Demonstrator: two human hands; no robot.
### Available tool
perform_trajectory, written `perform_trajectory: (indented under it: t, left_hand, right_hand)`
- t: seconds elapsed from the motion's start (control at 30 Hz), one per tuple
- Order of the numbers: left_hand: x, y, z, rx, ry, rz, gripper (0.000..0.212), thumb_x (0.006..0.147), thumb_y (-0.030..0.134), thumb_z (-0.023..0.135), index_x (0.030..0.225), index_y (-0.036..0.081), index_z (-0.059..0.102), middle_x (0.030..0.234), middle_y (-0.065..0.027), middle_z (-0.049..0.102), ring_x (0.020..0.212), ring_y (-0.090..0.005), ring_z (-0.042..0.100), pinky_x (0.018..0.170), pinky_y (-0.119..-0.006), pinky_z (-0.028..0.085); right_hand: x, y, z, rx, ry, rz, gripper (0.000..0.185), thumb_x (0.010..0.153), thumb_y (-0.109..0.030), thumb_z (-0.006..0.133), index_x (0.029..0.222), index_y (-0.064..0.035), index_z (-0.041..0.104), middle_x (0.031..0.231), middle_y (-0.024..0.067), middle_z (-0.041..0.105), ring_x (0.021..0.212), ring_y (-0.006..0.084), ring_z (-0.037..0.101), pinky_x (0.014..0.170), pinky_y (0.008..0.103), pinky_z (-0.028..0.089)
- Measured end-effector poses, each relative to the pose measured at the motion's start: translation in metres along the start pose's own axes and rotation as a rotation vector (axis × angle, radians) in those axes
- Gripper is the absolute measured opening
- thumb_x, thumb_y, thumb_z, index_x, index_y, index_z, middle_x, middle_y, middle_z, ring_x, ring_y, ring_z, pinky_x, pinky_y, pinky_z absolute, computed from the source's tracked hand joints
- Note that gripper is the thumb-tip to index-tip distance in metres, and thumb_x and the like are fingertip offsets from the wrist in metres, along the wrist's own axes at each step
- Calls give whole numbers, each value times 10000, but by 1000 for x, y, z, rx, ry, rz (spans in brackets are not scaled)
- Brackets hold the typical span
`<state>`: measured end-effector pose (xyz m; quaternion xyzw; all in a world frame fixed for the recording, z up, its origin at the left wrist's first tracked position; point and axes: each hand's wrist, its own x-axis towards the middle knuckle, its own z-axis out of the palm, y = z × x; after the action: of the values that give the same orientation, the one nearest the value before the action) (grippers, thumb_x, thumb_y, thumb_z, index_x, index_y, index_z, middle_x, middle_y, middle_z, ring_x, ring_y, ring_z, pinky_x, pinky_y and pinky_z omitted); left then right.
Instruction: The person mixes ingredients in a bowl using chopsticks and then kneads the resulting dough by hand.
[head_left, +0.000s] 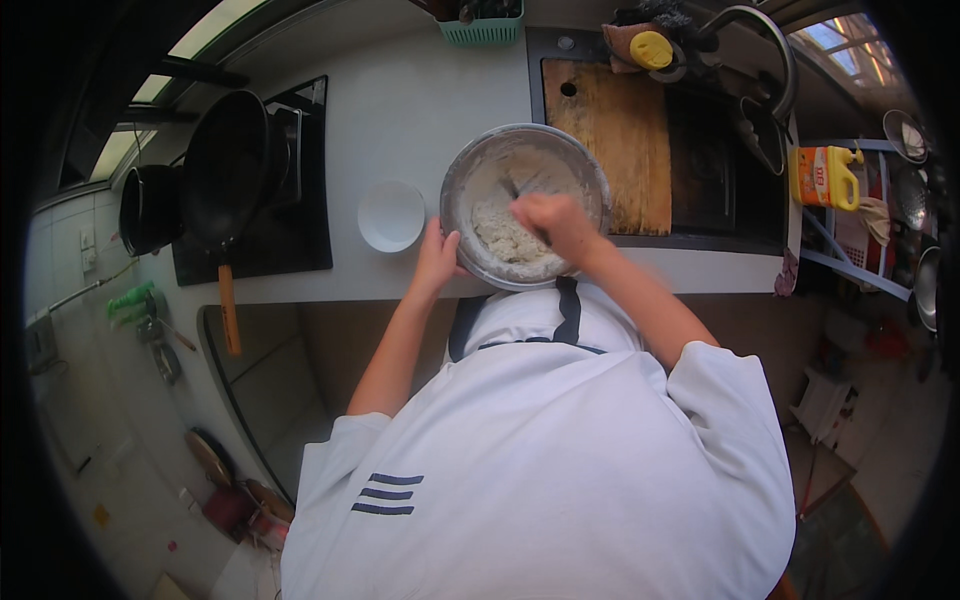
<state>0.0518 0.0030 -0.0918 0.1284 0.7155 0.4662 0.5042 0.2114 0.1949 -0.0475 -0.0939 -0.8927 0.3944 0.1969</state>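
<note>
A large metal mixing bowl (454, 169) stands near the counter's front edge, coated inside with flour. Lumpy flour dough (499, 229) lies in its lower part. My right hand (556, 225) is closed around a thin utensil (511, 187) inside the bowl; blur and the fingers hide what kind it is. My left hand (439, 259) grips the bowl's left side, thumb at the rim. Just left of that hand sits a small white bowl (391, 216).
A wooden cutting board (615, 142) lies over the dark sink (739, 172) at right. On the left, a wok (225, 169) with a wooden handle rests on the black cooktop (311, 225). A green basket (481, 31) stands at the back. A yellow jug (823, 178) is far right.
</note>
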Motion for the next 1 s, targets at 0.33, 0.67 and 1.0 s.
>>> perform_trajectory:
  t: [0.33,0.67,1.0]
  left_hand:
    - [8,-7,-1,19,-3,-12,376,1017,114,428,1361,47,293,1033,-182,612,715,-258,703,509,-341,620]
    - [8,-3,1,48,2,-32,351,1017,110,416,1345,46,306,1071,-191,607,743,-270,706,524,-355,628]
    - [2,4,3,-39,-16,-46,364,982,104,469,1319,28,355,1125,-204,574,843,-291,695,515,-372,636]
  right_hand:
    - [-7,-8,12,173,-30,42,230,934,-117,618,733,-8,591,712,173,595,649,370,592,594,425,470]
    - [-25,-5,-5,68,-121,-2,236,967,-171,586,802,-4,618,734,154,612,693,364,609,628,411,492]
    - [-52,-14,-23,-5,-274,13,188,960,-204,572,853,-78,662,792,102,648,728,316,647,669,378,531]
